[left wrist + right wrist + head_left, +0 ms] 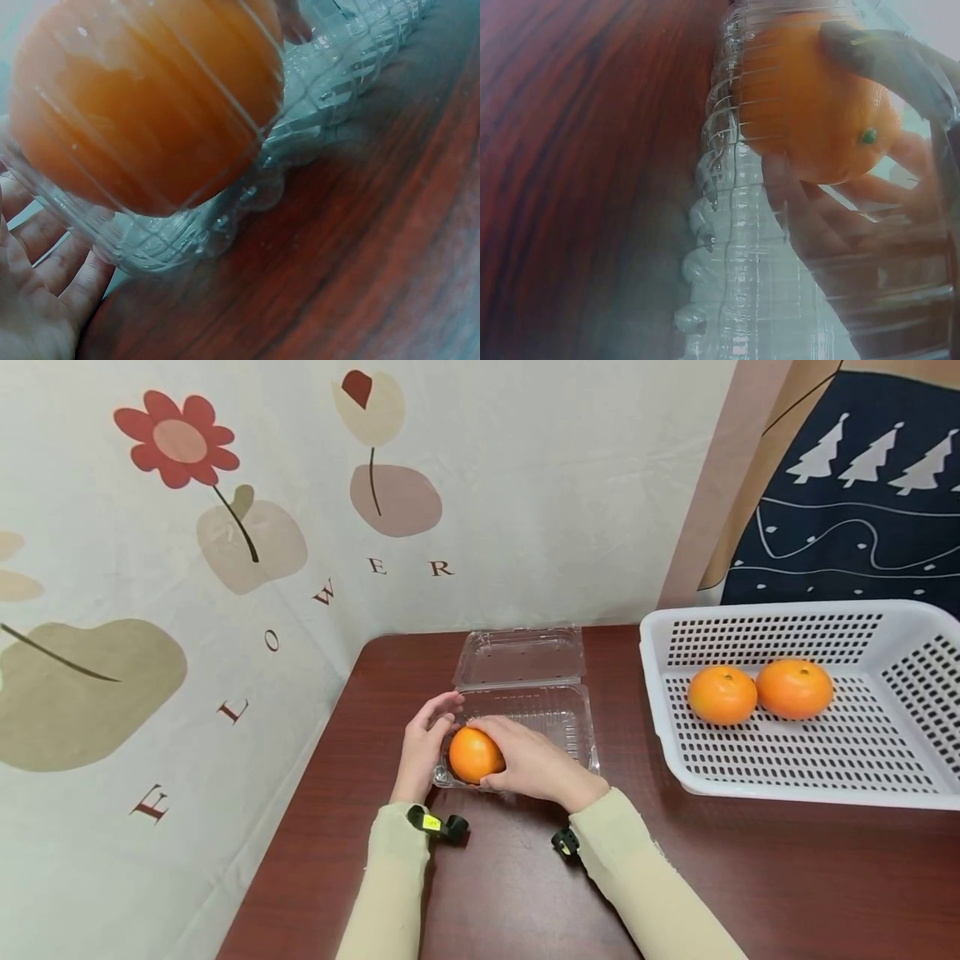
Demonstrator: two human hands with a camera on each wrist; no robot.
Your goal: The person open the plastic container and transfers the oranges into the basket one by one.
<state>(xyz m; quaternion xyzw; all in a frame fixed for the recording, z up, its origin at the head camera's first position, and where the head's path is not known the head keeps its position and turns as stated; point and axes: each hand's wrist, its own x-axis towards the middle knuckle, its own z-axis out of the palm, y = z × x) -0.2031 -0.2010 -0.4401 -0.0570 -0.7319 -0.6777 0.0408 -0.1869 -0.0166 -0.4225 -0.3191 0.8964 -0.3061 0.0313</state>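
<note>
My right hand (536,762) holds an orange (474,755) by its right side, thumb at the near edge and fingers over the top. The fruit sits in the near left corner of a clear plastic clamshell box (577,714), whose lid (521,657) lies folded back behind it. In the right wrist view the orange (817,105) shows a green stem spot through the clear wall. My left hand (426,743) stands at the box's left end; in the left wrist view its fingers (56,259) are spread and fairly straight along the outside of the wall.
A white perforated basket (802,785) stands to the right on the dark red wooden table (517,893). Inside it two more oranges, one left (722,695) and one right (795,689), rest side by side. A printed cloth (525,510) hangs behind and left of the table.
</note>
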